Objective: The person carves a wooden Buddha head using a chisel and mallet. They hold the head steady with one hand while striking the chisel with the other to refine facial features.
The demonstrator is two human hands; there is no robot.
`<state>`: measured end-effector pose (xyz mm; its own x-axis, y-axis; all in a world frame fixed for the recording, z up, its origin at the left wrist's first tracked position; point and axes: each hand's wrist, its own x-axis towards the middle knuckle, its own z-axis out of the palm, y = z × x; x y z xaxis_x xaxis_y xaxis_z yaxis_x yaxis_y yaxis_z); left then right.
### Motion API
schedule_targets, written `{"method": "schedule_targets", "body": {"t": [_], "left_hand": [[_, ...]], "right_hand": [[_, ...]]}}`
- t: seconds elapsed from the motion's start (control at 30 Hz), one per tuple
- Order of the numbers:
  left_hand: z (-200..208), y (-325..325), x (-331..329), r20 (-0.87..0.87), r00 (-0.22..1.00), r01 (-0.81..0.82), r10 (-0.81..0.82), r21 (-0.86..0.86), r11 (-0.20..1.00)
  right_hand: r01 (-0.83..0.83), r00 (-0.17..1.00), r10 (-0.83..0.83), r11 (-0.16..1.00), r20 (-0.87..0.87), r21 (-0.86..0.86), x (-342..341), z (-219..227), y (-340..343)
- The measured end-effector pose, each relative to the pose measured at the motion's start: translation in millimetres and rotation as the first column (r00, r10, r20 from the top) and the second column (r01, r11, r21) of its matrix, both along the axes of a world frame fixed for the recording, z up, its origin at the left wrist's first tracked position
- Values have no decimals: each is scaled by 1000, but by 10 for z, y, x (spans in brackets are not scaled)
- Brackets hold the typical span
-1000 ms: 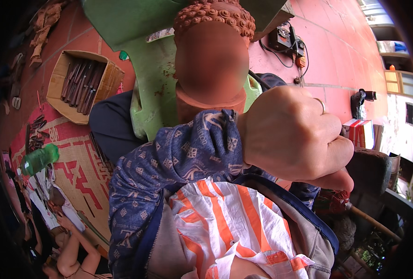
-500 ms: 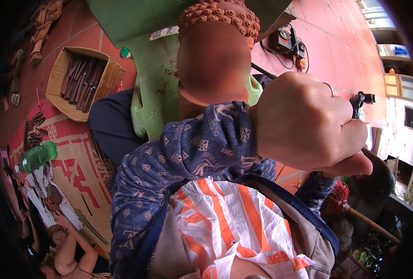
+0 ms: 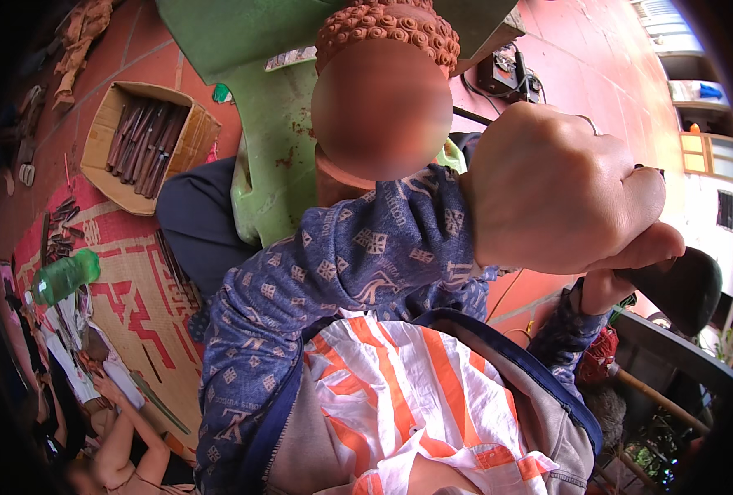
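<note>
My left hand (image 3: 556,190), a ring on one finger, reaches across to the right as a closed fist. A thin dark rod (image 3: 472,116) runs from it toward a reddish-brown sculpted head (image 3: 387,37) with rows of curls; whether its tip touches is unclear. Below the fist, my right hand (image 3: 607,290) is mostly hidden behind it. Beside them shows a dark, rounded, mallet-like thing (image 3: 688,289); its handle and my right fingers are hidden. The sculpture stands at a green plastic chair (image 3: 272,186) before me.
A cardboard box (image 3: 103,140) with several dark-handled tools stands left. A green bottle (image 3: 65,276) lies near a patterned mat (image 3: 148,322). Another person's arms (image 3: 136,421) show at lower left. A black corded device (image 3: 498,74) lies far right on red tiles.
My left fist has shifted right and slightly up, away from the sculpture. The mallet-like thing has also moved right, and more of my right wrist shows.
</note>
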<state>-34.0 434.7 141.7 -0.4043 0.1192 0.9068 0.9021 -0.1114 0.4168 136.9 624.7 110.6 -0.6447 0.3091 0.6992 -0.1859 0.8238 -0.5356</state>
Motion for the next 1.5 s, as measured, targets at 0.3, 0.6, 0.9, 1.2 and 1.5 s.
{"method": "schedule_targets", "body": {"t": [0.3,0.6,0.9,1.2,1.5], "left_hand": [[24,49,-34,19,999,-33,32,3,999],[42,67,-68,22,999,-45,45,25,999],[23,51,-99,11,998,-65,65,-5,998],[45,-207,392,29,979,202,-200,-115,973],[-113,-199,264,-52,982,172,-183,-172,970]], "right_hand": [[79,995,-67,980,71,-183,-116,172,-100],[76,997,-76,995,4,-66,-185,234,-81],[1,1000,-1,1000,28,-30,-155,169,-27],[-112,955,160,974,248,-198,-106,374,-201],[123,962,-88,985,258,-119,-95,93,-230]]}}
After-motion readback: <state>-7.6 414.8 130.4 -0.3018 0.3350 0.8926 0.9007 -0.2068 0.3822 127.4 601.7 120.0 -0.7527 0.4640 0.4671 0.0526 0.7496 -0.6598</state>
